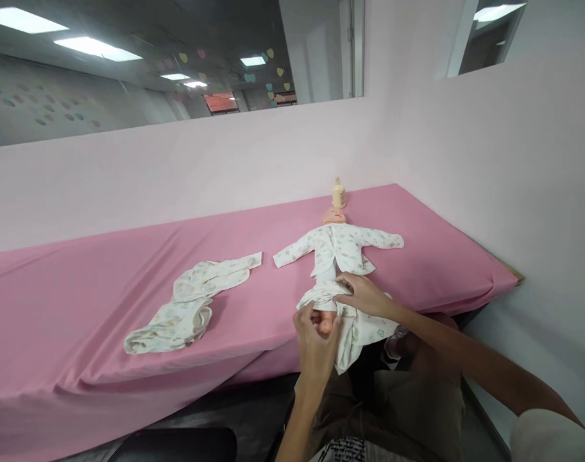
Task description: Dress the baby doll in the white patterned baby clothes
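Observation:
A baby doll (331, 215) lies on its back on the pink-covered table, arms spread, in a white printed baby jacket (343, 242). White printed baby pants (324, 292) are bunched about its lower legs, with one part hanging over the table's front edge. My left hand (314, 343) is curled around the doll's foot (326, 322), its fingertips on the bunched cloth of the pants. From the right, my right hand (362, 295) pinches the gathered pants between thumb and fingers. Cloth and fingers hide much of the doll's legs.
Another printed baby garment (186, 298) lies loosely folded on the pink sheet (104, 276) to the left. A cream pump bottle (339, 194) stands beyond the doll's head, near the wall. A black seat (172, 446) is below the table's front edge. Walls border the back and right.

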Tool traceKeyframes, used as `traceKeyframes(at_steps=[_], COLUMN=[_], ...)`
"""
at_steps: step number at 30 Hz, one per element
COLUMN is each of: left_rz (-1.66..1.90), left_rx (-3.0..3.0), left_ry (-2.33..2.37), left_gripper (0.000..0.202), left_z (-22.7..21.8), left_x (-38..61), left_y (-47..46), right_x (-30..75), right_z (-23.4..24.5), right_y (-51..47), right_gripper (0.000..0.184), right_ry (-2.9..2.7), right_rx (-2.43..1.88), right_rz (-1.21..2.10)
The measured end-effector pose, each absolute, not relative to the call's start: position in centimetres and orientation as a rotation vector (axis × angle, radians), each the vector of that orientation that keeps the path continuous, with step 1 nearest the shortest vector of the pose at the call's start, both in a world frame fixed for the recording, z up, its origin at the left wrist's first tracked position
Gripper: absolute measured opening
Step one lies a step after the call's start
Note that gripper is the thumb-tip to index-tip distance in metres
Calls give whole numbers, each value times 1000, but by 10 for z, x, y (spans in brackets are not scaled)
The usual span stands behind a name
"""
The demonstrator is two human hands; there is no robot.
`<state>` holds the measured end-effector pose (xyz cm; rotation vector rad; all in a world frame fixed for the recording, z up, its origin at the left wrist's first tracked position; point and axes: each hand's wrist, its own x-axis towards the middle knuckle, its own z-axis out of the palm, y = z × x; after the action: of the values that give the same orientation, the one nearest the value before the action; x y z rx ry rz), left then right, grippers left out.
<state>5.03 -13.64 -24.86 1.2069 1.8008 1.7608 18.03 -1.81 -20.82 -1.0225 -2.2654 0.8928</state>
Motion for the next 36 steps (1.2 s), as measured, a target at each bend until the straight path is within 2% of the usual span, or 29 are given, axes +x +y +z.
traceKeyframes(at_steps=[3, 8, 9, 12, 14, 18, 21, 24, 28, 32, 36], left_rz=[1644, 1577, 1536, 1266, 1030, 740, 681, 670, 719, 834, 998], left_rx=[1424, 1804, 1932, 2373, 2580, 2748, 2748, 2709, 2640, 2647, 2737], left_ry=[1905, 2108, 2139, 2045, 1909, 1927, 2061, 2166, 2227, 2197, 1949], left_gripper=[51, 54, 53, 50, 53, 45, 31, 22, 16, 14, 12], left_z=[-272, -298, -296, -279, -263, -240, -237, -242, -251, -255, -258], left_x=[42, 22, 20, 16, 14, 7, 2, -1, -3, -5, -9], left_y=[-133, -138, -138, -132, -126, -116, -115, -114, -112, -111, -110], right_x=[197, 232, 236, 244, 249, 265, 281, 288, 285, 271, 245], right_z=[-216, -240, -246, -258, -257, -234, -226, -244, -275, -267, -241], right_y=[-33, -67, -72, -78, -78, -82, -91, -104, -123, -124, -106], right_gripper=[28, 48, 43, 15, 6, 20, 28, 31, 27, 17, 29], right_ry=[-2287, -2514, -2559, -2657, -2641, -2446, -2221, -2081, -2382, -2437, -2242], right_rx=[-1008, -956, -967, -942, -952, -1075, -1168, -1230, -1121, -1170, -1232], right_rz=[757, 341, 275, 192, 264, 654, 1030, 1306, 1479, 1053, 700])
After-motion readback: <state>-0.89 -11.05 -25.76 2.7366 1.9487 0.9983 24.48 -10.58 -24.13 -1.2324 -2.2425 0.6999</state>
